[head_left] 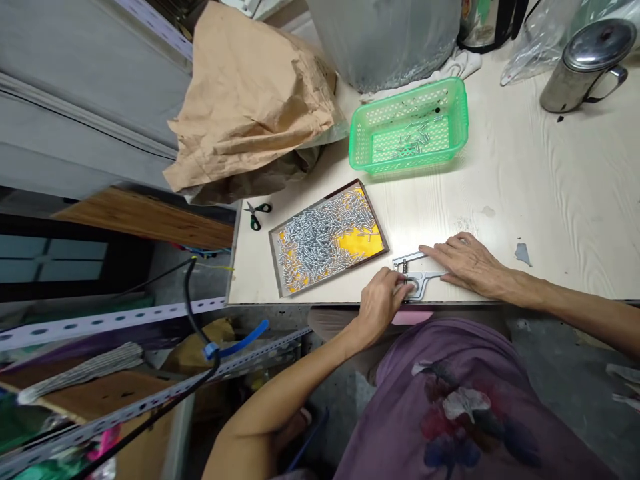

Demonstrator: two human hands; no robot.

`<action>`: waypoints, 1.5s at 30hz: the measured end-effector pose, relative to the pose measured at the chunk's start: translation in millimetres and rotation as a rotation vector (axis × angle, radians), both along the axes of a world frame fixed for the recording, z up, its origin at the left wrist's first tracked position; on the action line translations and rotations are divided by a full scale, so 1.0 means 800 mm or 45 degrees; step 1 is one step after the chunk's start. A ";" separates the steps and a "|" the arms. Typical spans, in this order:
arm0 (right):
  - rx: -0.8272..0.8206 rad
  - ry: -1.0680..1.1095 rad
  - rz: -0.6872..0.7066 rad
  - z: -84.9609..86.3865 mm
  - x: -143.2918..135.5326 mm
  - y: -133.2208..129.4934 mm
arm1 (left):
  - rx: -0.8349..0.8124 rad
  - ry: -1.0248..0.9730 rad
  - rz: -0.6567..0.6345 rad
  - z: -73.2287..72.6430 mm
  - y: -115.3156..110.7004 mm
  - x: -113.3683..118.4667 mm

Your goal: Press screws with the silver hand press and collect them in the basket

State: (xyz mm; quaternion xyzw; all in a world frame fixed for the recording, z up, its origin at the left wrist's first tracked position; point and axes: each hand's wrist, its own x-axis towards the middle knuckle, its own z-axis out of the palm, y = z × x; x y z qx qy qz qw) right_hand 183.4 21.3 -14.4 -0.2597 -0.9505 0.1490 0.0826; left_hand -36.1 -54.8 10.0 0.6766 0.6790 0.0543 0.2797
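Observation:
A silver metal tool with a spring (pixel 424 283) lies at the table's front edge between my hands. My left hand (pixel 381 300) has its fingers closed at the tool's left end, by the spring; anything small between the fingertips is hidden. Over the tool's right end is my right hand (pixel 466 267), its thumb and forefinger on the two arms of the tool. Just left of them, a shallow tray (pixel 276 267) holds a great many small metal pins on a yellow base. Behind it stands a green plastic basket (pixel 359 150) with some more pins inside.
Black-handled scissors (pixel 255 220) lie left of the tray. A crumpled brown paper bag (pixel 260 100) stands at the back left. At the back right are a metal jug (pixel 575 80) and a clear plastic bag (pixel 535 50). Metal shelving (pixel 110 320) stands beyond the table's left end.

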 end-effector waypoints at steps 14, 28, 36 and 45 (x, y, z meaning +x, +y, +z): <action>-0.011 -0.089 -0.209 -0.002 0.031 -0.004 | 0.143 0.329 -0.699 -0.013 0.058 0.040; -0.013 -0.029 -0.233 -0.006 0.021 0.004 | 0.095 0.097 -0.803 -0.018 0.090 0.057; 0.002 0.068 -0.192 -0.024 0.014 0.013 | 0.139 0.106 -0.755 -0.027 0.090 0.063; -0.185 0.110 -0.069 -0.012 0.041 0.046 | 0.473 0.102 -0.515 -0.054 0.043 0.068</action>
